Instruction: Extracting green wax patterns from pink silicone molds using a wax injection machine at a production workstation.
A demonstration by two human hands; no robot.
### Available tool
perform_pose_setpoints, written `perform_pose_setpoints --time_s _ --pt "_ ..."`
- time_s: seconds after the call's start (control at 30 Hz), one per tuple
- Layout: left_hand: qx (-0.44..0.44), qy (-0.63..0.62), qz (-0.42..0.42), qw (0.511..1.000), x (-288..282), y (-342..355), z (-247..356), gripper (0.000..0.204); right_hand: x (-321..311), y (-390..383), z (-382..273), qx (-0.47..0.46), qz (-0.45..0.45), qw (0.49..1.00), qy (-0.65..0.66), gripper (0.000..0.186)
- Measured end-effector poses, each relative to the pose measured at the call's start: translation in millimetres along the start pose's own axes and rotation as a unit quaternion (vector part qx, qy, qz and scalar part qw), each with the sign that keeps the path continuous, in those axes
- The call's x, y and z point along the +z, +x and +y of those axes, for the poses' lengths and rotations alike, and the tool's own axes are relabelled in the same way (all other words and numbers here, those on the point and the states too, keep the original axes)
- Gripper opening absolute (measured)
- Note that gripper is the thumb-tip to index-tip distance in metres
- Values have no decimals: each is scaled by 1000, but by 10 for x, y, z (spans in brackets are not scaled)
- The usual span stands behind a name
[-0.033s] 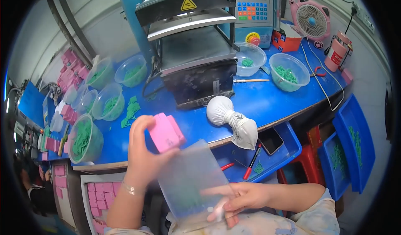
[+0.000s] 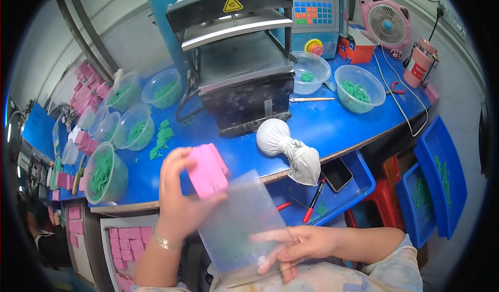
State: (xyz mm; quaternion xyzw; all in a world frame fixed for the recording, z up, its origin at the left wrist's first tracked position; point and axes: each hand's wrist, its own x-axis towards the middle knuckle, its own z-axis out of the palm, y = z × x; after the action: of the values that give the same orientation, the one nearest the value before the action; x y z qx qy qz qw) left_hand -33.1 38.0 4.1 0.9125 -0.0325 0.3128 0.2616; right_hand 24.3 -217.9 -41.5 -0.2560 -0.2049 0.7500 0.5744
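My left hand (image 2: 182, 203) is closed round a small stack of pink blocks (image 2: 207, 171), thumb below and fingers at the far side. The stack is raised in front of the blue table's edge. Just below it, my right hand (image 2: 299, 248) holds a clear, frosted plastic box (image 2: 240, 201) by its lower right part, with some fingers showing through the plastic. Something green shows dimly inside the box. The box's upper edge lies close to the pink stack; whether they touch I cannot tell.
A heavy press (image 2: 249, 58) stands on the blue table (image 2: 228, 157). Clear bowls (image 2: 112, 172) of green strands stand on both sides. A tied white cloth bundle (image 2: 291, 151) lies at the table's edge. Below are a blue tray (image 2: 361, 188) and a drawer (image 2: 104, 224) of pink blocks.
The pink stack has shifted slightly down and tilted in my left hand. The clear box has moved very slightly upward; my right hand looks almost still.
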Motion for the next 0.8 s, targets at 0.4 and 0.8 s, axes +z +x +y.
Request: perform_pose_setpoints --time_s 0.4,0.8 --pt "225 32 68 971 34 -353 393 40 -181 33 40 -109 67 933 -337 34" --pt "-12 -3 153 988 216 -201 -12 38 220 -331 -321 -108 36 993 31 63"
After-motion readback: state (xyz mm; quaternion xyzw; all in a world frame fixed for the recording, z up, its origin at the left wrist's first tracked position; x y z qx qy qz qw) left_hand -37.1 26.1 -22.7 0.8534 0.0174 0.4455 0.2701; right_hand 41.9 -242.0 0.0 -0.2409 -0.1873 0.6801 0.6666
